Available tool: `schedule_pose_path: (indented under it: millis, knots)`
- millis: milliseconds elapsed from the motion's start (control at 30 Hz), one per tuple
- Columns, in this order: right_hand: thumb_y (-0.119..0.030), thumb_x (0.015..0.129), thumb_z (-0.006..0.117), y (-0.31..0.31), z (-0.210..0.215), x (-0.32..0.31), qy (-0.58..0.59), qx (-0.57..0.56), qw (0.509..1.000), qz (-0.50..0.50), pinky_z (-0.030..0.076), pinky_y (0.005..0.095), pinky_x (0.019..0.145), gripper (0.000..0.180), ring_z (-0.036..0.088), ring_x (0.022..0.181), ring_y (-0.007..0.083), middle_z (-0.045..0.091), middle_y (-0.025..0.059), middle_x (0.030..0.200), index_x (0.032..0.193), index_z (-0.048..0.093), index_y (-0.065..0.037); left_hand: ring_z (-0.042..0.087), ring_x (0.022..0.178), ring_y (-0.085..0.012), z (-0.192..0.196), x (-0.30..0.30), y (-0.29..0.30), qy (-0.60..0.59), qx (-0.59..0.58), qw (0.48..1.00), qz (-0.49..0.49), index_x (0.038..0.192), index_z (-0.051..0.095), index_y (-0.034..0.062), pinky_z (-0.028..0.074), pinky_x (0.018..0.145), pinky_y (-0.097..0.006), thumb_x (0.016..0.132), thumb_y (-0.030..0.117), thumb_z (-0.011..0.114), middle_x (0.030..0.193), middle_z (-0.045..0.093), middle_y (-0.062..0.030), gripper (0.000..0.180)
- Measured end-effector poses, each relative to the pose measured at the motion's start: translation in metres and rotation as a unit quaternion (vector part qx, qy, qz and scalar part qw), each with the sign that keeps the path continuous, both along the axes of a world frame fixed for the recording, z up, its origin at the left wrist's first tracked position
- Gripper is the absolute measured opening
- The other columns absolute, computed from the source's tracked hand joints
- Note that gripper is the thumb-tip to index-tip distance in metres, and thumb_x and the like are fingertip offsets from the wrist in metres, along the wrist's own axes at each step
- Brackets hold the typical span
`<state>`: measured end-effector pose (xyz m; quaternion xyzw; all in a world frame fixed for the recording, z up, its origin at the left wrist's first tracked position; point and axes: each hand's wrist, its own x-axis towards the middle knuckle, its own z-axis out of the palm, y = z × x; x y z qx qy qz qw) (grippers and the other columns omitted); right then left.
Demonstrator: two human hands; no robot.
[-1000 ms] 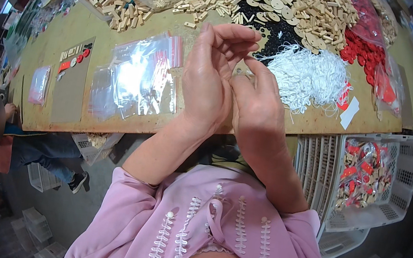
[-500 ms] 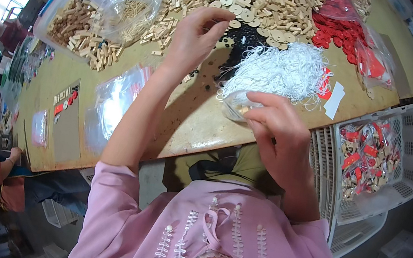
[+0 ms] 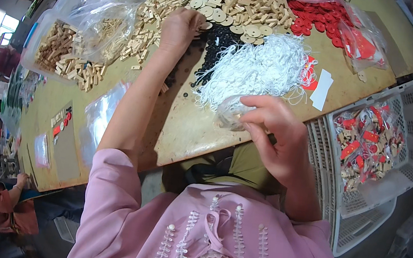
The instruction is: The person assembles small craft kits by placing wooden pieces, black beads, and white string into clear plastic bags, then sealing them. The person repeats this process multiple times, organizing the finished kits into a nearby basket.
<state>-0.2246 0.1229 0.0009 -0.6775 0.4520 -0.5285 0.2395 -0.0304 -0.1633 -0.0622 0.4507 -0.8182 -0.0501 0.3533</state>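
My right hand (image 3: 276, 131) pinches the edge of a small clear plastic bag (image 3: 230, 112) near the table's front edge. A few pale pieces show inside the bag, too blurred to name. My left hand (image 3: 179, 27) reaches far over the table, its fingers curled down beside the round wooden discs (image 3: 208, 12) and the scattered black beads (image 3: 213, 50). What those fingers hold, if anything, is hidden. Between the hands lies a tangled heap of white string (image 3: 263, 68). Small wooden blocks (image 3: 260, 1) are piled beyond the discs, and more wooden pieces (image 3: 142, 39) lie left of my left hand.
Red discs (image 3: 313, 19) and white cards (image 3: 321, 90) lie to the right. A white crate (image 3: 410, 138) of filled bags stands beside the table (image 3: 191, 126). At left are a tub of wooden blocks (image 3: 61, 48), flat clear bags (image 3: 105, 108) and a seated person (image 3: 0, 205).
My left hand has moved down and curled among the discs and beads. My right hand still holds the bag. The whole view has shifted slightly.
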Motion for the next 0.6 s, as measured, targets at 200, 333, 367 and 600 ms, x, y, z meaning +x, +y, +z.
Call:
schedule_pose_path:
  millis: [200, 333, 367, 600]
  knots:
    - [0.003, 0.088, 0.067, -0.019, 0.006, -0.002, 0.072, -0.032, 0.997, 0.006, 0.055, 0.0396, 0.083, 0.011, 0.068, 0.099, 0.0349, 0.068, 0.0170, 0.112, 0.097, 0.065, -0.002, 0.062, 0.070, -0.0062, 0.054, 0.007, 0.058, 0.355, 0.242, 0.890, -0.151, 0.099, 0.075, 0.0001, 0.051, 0.063, -0.022, 0.099, 0.017, 0.071, 0.083, 0.072, -0.0002, 0.018]
    - [0.003, 0.086, 0.068, -0.030, 0.010, 0.003, 0.068, -0.014, 0.997, 0.028, 0.054, 0.0385, 0.085, 0.011, 0.067, 0.101, 0.0324, 0.067, 0.0157, 0.114, 0.097, 0.066, -0.002, 0.066, 0.071, -0.0100, 0.099, -0.001, 0.146, 0.251, 0.177, 0.930, -0.200, 0.097, 0.075, 0.0015, 0.053, 0.063, -0.024, 0.094, 0.011, 0.073, 0.082, 0.073, -0.0030, 0.010]
    - [0.005, 0.085, 0.068, -0.030, 0.012, 0.005, 0.061, -0.002, 0.998, 0.031, 0.054, 0.0375, 0.085, 0.012, 0.067, 0.101, 0.0308, 0.067, 0.0145, 0.114, 0.096, 0.066, -0.001, 0.067, 0.069, -0.0120, 0.098, -0.002, 0.155, 0.212, 0.123, 0.947, -0.208, 0.096, 0.075, 0.0022, 0.053, 0.062, -0.026, 0.092, 0.009, 0.074, 0.081, 0.073, -0.0046, 0.008]
    - [0.009, 0.083, 0.068, -0.025, 0.010, -0.001, 0.046, 0.005, 0.999, 0.016, 0.054, 0.0349, 0.084, 0.015, 0.068, 0.101, 0.0277, 0.068, 0.0149, 0.117, 0.094, 0.069, -0.002, 0.068, 0.072, -0.0182, 0.097, -0.008, 0.139, 0.118, 0.029, 0.959, -0.257, 0.097, 0.076, 0.0048, 0.054, 0.064, -0.032, 0.089, 0.006, 0.075, 0.084, 0.071, -0.0093, 0.009]
